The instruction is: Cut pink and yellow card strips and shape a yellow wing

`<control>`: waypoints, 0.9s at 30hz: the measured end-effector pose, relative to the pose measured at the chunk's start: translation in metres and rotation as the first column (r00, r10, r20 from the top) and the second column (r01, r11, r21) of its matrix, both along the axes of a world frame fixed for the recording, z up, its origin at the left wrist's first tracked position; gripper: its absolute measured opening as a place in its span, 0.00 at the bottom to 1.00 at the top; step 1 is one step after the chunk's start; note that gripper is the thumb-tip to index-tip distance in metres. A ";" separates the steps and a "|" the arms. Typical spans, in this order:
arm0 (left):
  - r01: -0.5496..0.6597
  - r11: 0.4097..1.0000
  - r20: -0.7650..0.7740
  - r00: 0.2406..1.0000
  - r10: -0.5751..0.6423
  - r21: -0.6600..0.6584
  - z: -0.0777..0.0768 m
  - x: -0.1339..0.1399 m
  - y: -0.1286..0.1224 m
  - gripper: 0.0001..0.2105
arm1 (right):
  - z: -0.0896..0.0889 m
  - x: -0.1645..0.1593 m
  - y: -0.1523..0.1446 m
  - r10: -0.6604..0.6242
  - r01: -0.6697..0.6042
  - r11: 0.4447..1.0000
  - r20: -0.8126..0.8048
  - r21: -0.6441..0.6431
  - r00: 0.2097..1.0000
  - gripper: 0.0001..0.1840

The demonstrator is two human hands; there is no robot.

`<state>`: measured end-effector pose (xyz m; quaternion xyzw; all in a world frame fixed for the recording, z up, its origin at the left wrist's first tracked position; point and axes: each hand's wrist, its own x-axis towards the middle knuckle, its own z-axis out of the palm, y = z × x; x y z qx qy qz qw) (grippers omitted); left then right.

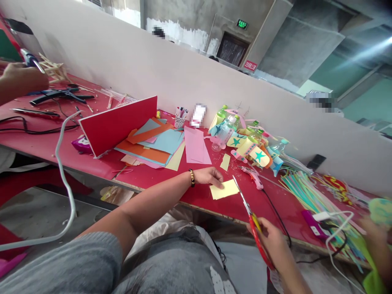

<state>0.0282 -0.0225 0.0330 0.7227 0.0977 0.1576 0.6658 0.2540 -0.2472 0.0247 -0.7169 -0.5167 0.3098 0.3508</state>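
Note:
My left hand, with a beaded bracelet at the wrist, pinches a small stack of pale yellow paper over the red table. In my right hand are scissors with red and yellow handles. Their blades point up and away from me, the tips beside the paper's right edge. A narrow yellow paper strip lies on the table beyond my left hand. Close by on the right rests a pink glue gun with a black cord.
Pink sheets and a pile of coloured paper lie left, beside a red divider. Decorated plastic bottles stand at the back. Green and white strips spread right. At far left a co-worker's hand holds a glue gun.

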 end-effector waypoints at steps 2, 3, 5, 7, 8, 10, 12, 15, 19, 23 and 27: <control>-0.025 1.000 0.006 1.000 0.025 -0.015 -0.001 0.001 0.000 0.17 | 0.000 0.016 0.018 -0.044 0.033 0.999 0.424 0.032 0.905 0.14; -0.041 0.999 0.012 0.999 0.041 -0.026 -0.002 0.001 0.000 0.18 | -0.001 0.023 0.027 -0.055 0.041 0.998 0.555 0.037 0.830 0.14; -0.071 0.996 0.023 0.997 0.072 -0.053 -0.004 0.002 0.000 0.19 | -0.004 0.034 0.044 -0.051 0.032 0.999 0.686 0.040 0.726 0.16; -0.098 0.992 0.033 0.994 0.101 -0.076 -0.006 0.003 0.001 0.19 | -0.005 0.040 0.059 -0.022 -0.010 0.999 0.728 0.039 0.685 0.18; -0.113 0.990 0.036 0.993 0.116 -0.081 -0.007 0.004 0.002 0.20 | -0.003 0.040 0.066 -0.021 -0.035 0.997 0.731 0.062 0.682 0.18; -0.149 0.986 0.035 0.988 0.152 -0.076 -0.009 0.005 0.003 0.20 | 0.003 0.036 0.076 -0.056 -0.065 0.986 0.676 0.152 0.735 0.19; -0.178 0.982 0.031 0.983 0.180 -0.060 -0.009 0.006 0.003 0.20 | 0.013 0.023 0.085 -0.069 -0.061 0.968 0.495 0.242 0.866 0.20; -0.189 0.981 0.038 0.981 0.190 -0.036 -0.010 0.008 0.003 0.21 | 0.026 -0.004 0.098 0.047 -0.075 0.960 0.109 0.269 0.993 0.20; -0.179 0.984 0.044 0.983 0.180 -0.024 -0.013 0.009 0.004 0.21 | 0.032 -0.032 0.113 0.065 -0.064 0.939 0.010 0.338 0.998 0.16; -0.229 0.973 0.043 0.972 0.230 -0.022 -0.017 0.011 0.008 0.23 | 0.032 -0.032 0.122 -0.014 0.032 0.911 -0.047 0.411 0.999 0.15; -0.288 0.957 0.053 0.956 0.289 -0.020 -0.019 0.011 0.011 0.24 | 0.032 -0.019 0.132 -0.117 0.204 0.860 -0.208 0.468 0.971 0.15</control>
